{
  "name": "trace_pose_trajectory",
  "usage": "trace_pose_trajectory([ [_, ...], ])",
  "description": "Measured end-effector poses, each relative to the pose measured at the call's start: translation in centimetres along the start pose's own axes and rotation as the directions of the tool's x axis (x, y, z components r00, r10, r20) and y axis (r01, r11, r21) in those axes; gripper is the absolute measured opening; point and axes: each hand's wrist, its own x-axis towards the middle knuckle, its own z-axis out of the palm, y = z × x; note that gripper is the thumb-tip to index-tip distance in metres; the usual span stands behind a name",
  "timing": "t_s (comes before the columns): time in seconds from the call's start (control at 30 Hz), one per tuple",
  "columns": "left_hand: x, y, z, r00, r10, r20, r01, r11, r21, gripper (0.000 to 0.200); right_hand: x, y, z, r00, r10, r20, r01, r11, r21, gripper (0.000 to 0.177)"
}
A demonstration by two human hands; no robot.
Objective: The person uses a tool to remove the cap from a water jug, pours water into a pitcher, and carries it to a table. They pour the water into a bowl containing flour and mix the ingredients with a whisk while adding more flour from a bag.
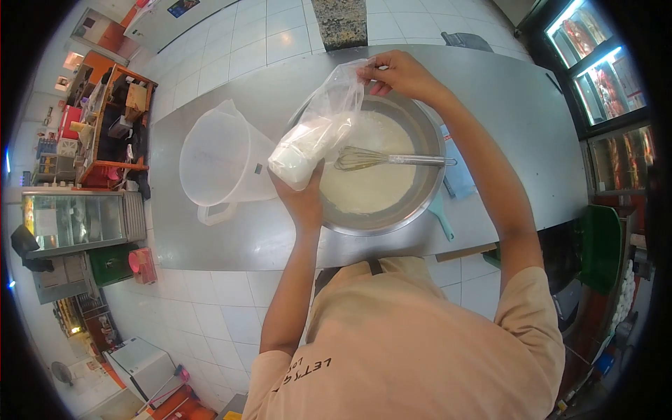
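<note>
A clear plastic bag of white powder is held tilted over the near-left rim of a large metal bowl. My left hand is closed around the bag's full bottom end from below. At the bag's upper end, my right hand pinches the loose plastic. Pale cream batter fills the bottom of the bowl. A wire whisk lies across it, its wires over the batter and its metal handle on the right rim. Whether powder is leaving the bag cannot be made out.
Left of the bowl, a large translucent plastic jug stands on the steel table. A light-green handled utensil and a blue-white packet lie at the bowl's right. A speckled pillar rises at the table's far edge.
</note>
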Motion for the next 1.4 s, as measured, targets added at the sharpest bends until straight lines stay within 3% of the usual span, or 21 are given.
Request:
trace_pose_trajectory([
  [0.1, -0.1, -0.4, 0.1, 0.999, -0.003, -0.033, 0.002, 0.999, -0.039, 0.057, 0.2, -0.3, 0.1, 1.0, 0.002, -0.003, -0.002, 1.0, -0.018, 0.029],
  [0.3, -2.4, -2.0, -0.4, 0.992, -0.121, -0.032, 0.117, 0.988, -0.103, 0.048, -1.5, -5.0, 1.4, 0.969, -0.233, -0.079, 0.234, 0.972, 0.006, 0.024],
  [0.37, -3.5, -2.4, -0.7, 0.979, -0.204, -0.018, 0.202, 0.975, -0.092, 0.051, -2.8, -8.0, 1.8, 0.886, -0.46, -0.056, 0.432, 0.864, -0.26, 0.017],
  [0.4, -3.9, -2.5, -0.7, 0.978, -0.205, -0.021, 0.203, 0.975, -0.094, 0.051, -3.3, -9.1, 2.2, 0.886, -0.46, -0.052, 0.433, 0.863, -0.261, 0.017],
  [0.47, -4.8, -2.9, -1.0, 0.971, -0.238, -0.014, 0.235, 0.966, -0.103, 0.047, -4.0, -10.7, 2.8, 0.739, -0.674, -0.012, 0.587, 0.653, -0.478, 0.012],
  [0.5, -5.3, -2.3, -1.3, 0.97, -0.242, -0.021, 0.238, 0.965, -0.106, 0.047, -4.2, -11.2, 2.9, 0.739, -0.674, -0.004, 0.591, 0.651, -0.476, 0.012],
  [0.57, -6.2, -0.9, -2.0, 0.977, -0.214, 0.01, 0.205, 0.921, -0.332, 0.044, -4.1, -12.1, 2.9, 0.716, -0.694, -0.071, 0.497, 0.579, -0.646, 0.011],
  [0.67, -8.5, -0.9, -5.6, 0.978, -0.209, 0.001, 0.206, 0.962, -0.179, 0.038, -1.3, -11.4, 0.4, 0.67, -0.725, -0.161, 0.436, 0.56, -0.705, 0.013],
  [0.7, -9.5, -2.2, -7.6, 0.977, -0.201, -0.065, 0.189, 0.969, -0.157, 0.035, -0.3, -11.4, -0.4, 0.668, -0.729, -0.149, 0.448, 0.554, -0.702, 0.013],
  [0.77, -10.4, -3.2, -10.8, 0.957, -0.179, -0.227, 0.155, 0.981, -0.117, 0.027, 1.6, -11.7, -1.8, 0.601, -0.73, -0.325, 0.37, 0.614, -0.697, 0.018],
  [0.8, -10.2, -3.0, -11.9, 0.933, -0.163, -0.321, 0.139, 0.986, -0.097, 0.023, 2.3, -11.9, -2.6, 0.601, -0.734, -0.316, 0.379, 0.609, -0.696, 0.018],
  [0.83, -9.7, -3.1, -12.9, 0.929, -0.162, -0.332, 0.136, 0.986, -0.101, 0.023, 2.9, -12.1, -3.3, 0.632, -0.713, -0.303, 0.249, 0.557, -0.792, 0.015],
  [0.87, -9.1, -3.3, -13.9, 0.886, -0.146, -0.44, 0.12, 0.989, -0.087, 0.025, 3.7, -12.1, -3.9, 0.659, -0.691, -0.298, 0.116, 0.484, -0.867, 0.013],
  [0.9, -8.5, -3.4, -14.7, 0.831, -0.126, -0.542, 0.104, 0.992, -0.071, 0.028, 4.7, -11.6, -4.4, 0.654, -0.698, -0.291, 0.128, 0.481, -0.868, 0.013],
  [1.0, -5.7, -2.9, -15.5, 0.789, -0.088, -0.608, 0.121, 0.993, 0.015, 0.039, 9.2, -6.7, -5.5, 0.671, -0.697, -0.253, 0.149, 0.461, -0.875, 0.014],
  [1.07, -3.7, -2.6, -15.3, 0.82, -0.069, -0.569, 0.106, 0.994, 0.032, 0.044, 13.0, -2.2, -5.6, 0.781, -0.558, -0.281, 0.002, 0.452, -0.892, 0.017],
  [1.13, -2.0, -2.9, -15.5, 0.851, -0.04, -0.524, 0.082, 0.995, 0.057, 0.049, 15.2, 0.7, -4.1, 0.801, -0.498, -0.332, -0.054, 0.492, -0.869, 0.021],
  [1.2, -0.6, -4.8, -16.0, 0.926, -0.025, -0.377, 0.036, 0.999, 0.023, 0.051, 18.1, 4.9, -3.0, 0.881, -0.358, -0.309, -0.11, 0.48, -0.87, 0.021],
  [1.23, 0.0, -4.8, -15.6, 0.92, -0.018, -0.39, 0.029, 0.999, 0.022, 0.047, 19.0, 6.1, -2.3, 0.875, -0.367, -0.316, -0.11, 0.485, -0.867, 0.021],
  [1.3, 1.4, -6.2, -16.5, 0.914, -0.012, -0.406, 0.016, 1.0, 0.006, 0.041, 19.5, 7.8, -0.9, 0.903, -0.351, -0.249, 0.035, 0.637, -0.77, 0.034],
  [1.4, 2.6, -10.6, -20.3, 0.926, -0.078, -0.37, 0.069, 0.997, -0.037, 0.034, 16.6, 4.8, -0.4, 0.869, -0.33, -0.37, -0.005, 0.74, -0.672, 0.047],
])
